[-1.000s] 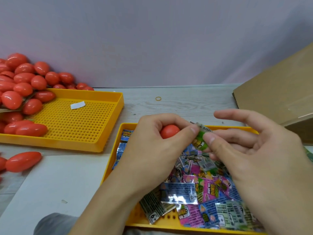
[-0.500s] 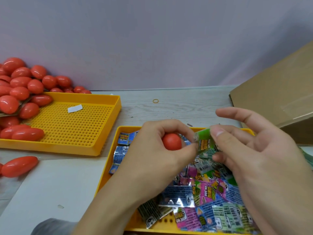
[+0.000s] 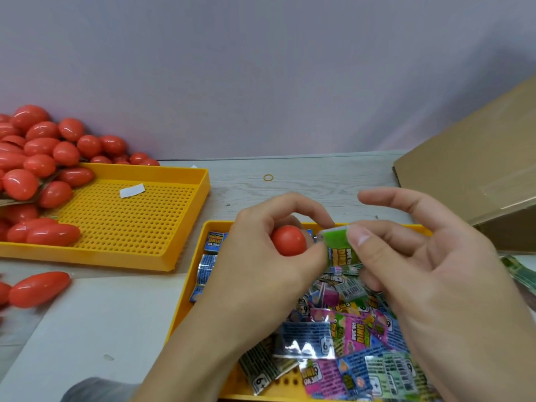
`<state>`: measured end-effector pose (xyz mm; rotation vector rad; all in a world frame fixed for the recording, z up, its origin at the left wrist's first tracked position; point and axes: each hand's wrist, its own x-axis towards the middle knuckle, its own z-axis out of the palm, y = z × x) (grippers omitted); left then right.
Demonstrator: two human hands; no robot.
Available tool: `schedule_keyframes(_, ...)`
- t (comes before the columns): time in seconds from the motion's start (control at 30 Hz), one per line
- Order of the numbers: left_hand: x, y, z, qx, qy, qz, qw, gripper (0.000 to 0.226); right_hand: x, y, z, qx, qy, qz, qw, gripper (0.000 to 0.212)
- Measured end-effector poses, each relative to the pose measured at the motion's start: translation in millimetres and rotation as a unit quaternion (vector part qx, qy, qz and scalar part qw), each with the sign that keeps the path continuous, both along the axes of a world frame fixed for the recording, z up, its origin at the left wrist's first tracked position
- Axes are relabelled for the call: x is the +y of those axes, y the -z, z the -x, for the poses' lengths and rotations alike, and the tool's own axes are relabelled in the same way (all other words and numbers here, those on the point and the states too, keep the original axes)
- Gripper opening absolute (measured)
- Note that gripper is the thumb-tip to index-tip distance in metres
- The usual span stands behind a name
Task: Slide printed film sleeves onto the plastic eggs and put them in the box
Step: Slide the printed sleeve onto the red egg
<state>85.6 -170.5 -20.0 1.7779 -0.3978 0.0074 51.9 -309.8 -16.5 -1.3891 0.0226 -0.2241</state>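
- Since half a second ago green sleeve [image 3: 338, 246] spreads wider, just beside red egg [image 3: 289, 240];
- left hand [image 3: 261, 265] grips egg; right hand [image 3: 420, 274] pinches sleeve, index finger lifted

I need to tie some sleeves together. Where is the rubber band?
In the head view, the rubber band lies on the grey table beyond both hands, between the left yellow tray and the cardboard box.

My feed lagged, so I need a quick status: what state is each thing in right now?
left hand: grips the red egg
right hand: pinches the green sleeve
red egg: bare, no sleeve on it yet
green sleeve: beside the egg, not slid on
near tray: holds loose printed sleeves
far tray: partly filled with bare eggs
cardboard box: at right, inside not visible
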Motion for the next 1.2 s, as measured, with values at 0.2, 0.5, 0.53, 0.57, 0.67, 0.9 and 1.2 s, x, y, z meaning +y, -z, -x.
schedule_keyframes(0.2,-0.3,-0.5,1.0,0.006,-0.009,0.009,1.000,0.009,-0.7,0.6,0.4,-0.022,-0.001,0.007,1.000,0.037)
schedule_keyframes(0.5,1.9,1.7,-1.7,0.045,-0.024,0.053,0.997,0.008,-0.2,2.4,0.1,-0.016,-0.021,0.002,1.000,0.046)
schedule_keyframes(0.53,2.4,1.9,-2.5,0.049,-0.031,0.061,0.996,0.005,-0.3,2.6,-0.2,-0.012,-0.023,-0.005,1.000,0.045)
schedule_keyframes(0.57,2.9,2.3,-3.3,0.052,-0.036,0.066,0.996,0.005,-0.7,3.0,-0.7,-0.010,-0.027,-0.011,1.000,0.044)
schedule_keyframes(0.67,2.7,3.5,-4.1,0.051,-0.045,0.057,0.996,0.010,-3.0,4.1,-1.6,-0.008,-0.034,-0.029,0.999,0.046)
schedule_keyframes(0.9,1.8,1.4,-0.9,0.011,-0.021,0.014,1.000,0.014,-3.4,1.4,-1.0,-0.014,-0.030,-0.043,0.999,0.054)
schedule_keyframes(1.2,0.3,-0.5,-2.2,-0.017,-0.062,0.023,0.998,0.016,0.5,-0.3,0.1,0.000,-0.038,-0.024,0.999,0.044)
